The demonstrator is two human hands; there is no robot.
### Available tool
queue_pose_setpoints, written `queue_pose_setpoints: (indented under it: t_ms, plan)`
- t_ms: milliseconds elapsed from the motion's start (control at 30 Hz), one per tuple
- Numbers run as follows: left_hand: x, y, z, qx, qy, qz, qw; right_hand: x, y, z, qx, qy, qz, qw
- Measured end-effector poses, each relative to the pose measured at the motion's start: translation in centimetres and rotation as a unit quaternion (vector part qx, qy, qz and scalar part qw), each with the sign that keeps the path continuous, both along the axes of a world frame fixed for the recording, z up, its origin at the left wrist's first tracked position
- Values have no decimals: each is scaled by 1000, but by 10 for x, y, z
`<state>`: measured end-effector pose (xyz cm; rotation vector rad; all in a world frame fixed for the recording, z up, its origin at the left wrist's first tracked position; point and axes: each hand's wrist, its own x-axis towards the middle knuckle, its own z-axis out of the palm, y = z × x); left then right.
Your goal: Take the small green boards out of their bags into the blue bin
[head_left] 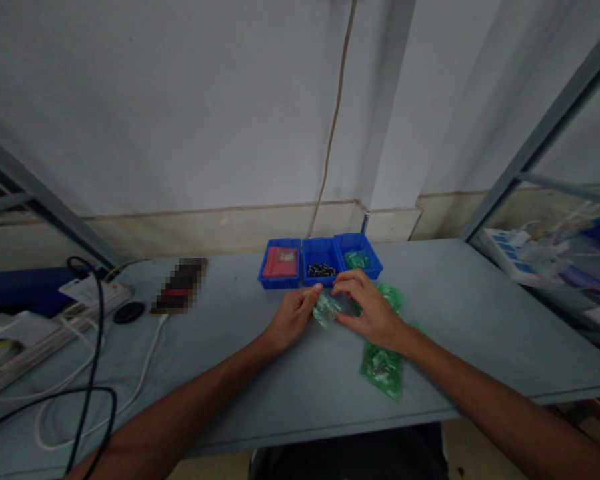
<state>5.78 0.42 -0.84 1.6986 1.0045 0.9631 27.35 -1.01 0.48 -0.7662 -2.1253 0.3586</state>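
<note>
My left hand (pixel 293 320) pinches a small, crinkled clear plastic bag (pixel 326 309) with a greenish tint. Its contents are too small to make out. Close on the right, my right hand (pixel 370 310) is open, thumb and fingers apart and curved toward the bag; whether the thumb touches it I cannot tell. Under and beside my right wrist lie green plastic bags (pixel 383 370), partly hidden, with small parts inside the nearest one. Just beyond my hands, a blue bin (pixel 321 248) contains small black-and-silver pieces (pixel 322 270).
A blue bin (pixel 279 284) at left holds a red packet (pixel 280 263); another at right (pixel 375 267) holds small green bags (pixel 357 259). Farther left are a blurred-out phone-like object (pixel 180 287), a black ring (pixel 129 313), cables and a power strip (pixel 35 353). Metal posts flank the table.
</note>
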Motion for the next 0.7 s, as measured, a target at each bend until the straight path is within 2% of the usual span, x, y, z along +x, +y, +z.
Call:
queue_pose_setpoints:
  t_ms: [133, 300, 467, 600, 700]
  plan:
    - [0, 0, -1, 18, -2, 31, 999, -1, -2, -2, -88, 34, 4, 996]
    - [0, 1, -3, 61, 33, 22, 997, -3, -1, -4, -194, 83, 8, 977]
    - [0, 2, -5, 87, 42, 45, 994, -3, 8, -10, -219, 99, -13, 970]
    - [0, 1, -4, 88, 12, 28, 996, 0, 14, -15, -207, 122, -51, 969]
    - [1, 0, -2, 91, 14, 33, 995, 1, 14, -16, -205, 121, -45, 970]
